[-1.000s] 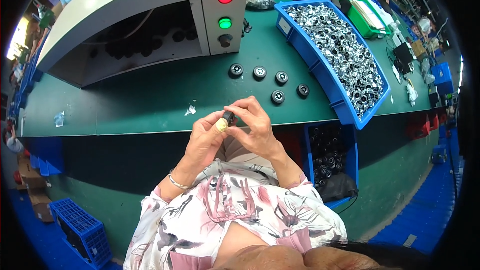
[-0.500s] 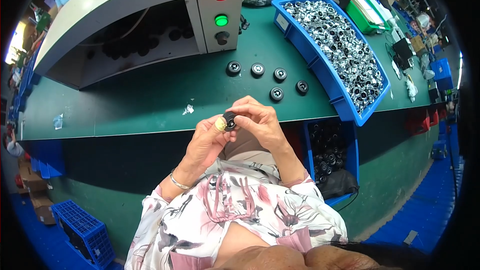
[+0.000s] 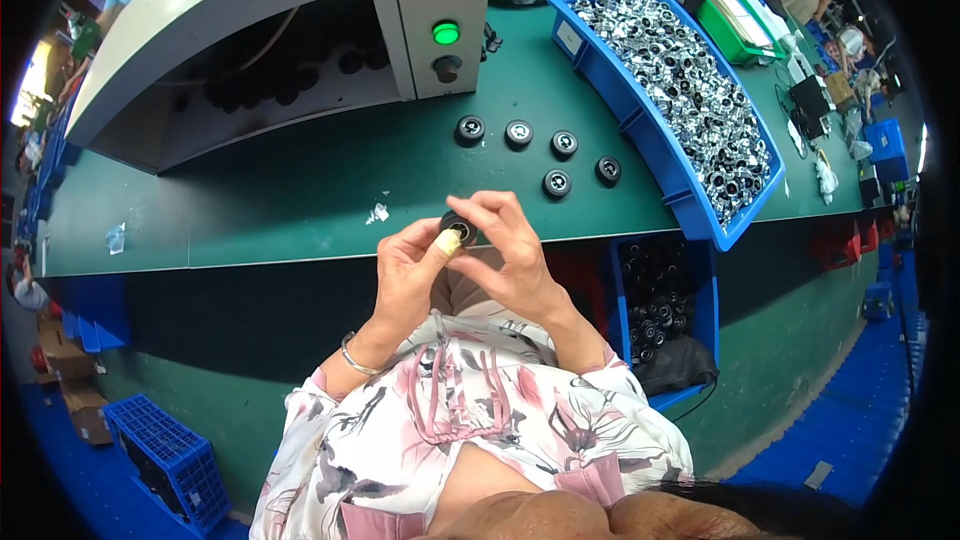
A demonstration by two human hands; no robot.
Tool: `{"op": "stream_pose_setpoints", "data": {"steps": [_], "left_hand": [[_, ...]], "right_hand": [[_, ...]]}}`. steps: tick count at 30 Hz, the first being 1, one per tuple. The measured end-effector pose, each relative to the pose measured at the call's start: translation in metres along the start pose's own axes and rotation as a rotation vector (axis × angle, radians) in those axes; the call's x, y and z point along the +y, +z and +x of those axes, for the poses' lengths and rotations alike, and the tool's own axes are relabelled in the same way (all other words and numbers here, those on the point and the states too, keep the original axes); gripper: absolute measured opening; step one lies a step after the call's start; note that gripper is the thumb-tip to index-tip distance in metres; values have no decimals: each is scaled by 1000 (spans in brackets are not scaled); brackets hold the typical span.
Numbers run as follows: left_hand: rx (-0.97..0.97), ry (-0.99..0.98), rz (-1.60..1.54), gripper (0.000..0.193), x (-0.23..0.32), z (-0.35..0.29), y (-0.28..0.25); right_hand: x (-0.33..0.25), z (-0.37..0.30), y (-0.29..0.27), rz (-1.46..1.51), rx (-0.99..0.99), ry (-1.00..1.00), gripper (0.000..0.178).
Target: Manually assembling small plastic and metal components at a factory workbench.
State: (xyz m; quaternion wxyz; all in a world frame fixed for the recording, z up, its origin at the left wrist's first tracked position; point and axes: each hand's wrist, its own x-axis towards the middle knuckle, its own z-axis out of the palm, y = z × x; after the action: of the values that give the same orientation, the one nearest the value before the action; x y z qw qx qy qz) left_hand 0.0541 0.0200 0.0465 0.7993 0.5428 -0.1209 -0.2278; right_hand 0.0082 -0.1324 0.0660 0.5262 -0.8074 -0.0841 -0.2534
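Note:
A small black wheel [image 3: 463, 228] with a lighter hub is held up just past the table's front edge. My left hand [image 3: 412, 265] is closed on it, its thumb, wrapped in yellow, pressed across the wheel's face. Around the wheel's other side curves my right hand [image 3: 510, 255], with the index finger at the top rim and the thumb below. Several similar black wheels lie on the green table beyond my hands, among them one wheel [image 3: 557, 183] nearest to me.
A blue bin [image 3: 655, 165] of shiny metal-and-black parts stands at the right. At the far left is a pale machine [image 3: 435, 70] with red and green lights and dark pieces inside. A blue crate [image 3: 708, 315] of black parts sits below the table edge.
The wheel has tilted so that its face shows more. My left thumb has moved onto that face, and my right-hand fingers have spread wider around the rim.

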Motion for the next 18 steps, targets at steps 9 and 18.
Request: {"op": "stream_pose_setpoints", "data": {"steps": [9,18], "left_hand": [[-119,-258,-371,36,4,0,-4],[-143,-336,-651,33,-5,0,0]], "right_hand": [[18,-5,1,-7,34,-50,43],[12,-3,-1,63,13,50,46]]}}
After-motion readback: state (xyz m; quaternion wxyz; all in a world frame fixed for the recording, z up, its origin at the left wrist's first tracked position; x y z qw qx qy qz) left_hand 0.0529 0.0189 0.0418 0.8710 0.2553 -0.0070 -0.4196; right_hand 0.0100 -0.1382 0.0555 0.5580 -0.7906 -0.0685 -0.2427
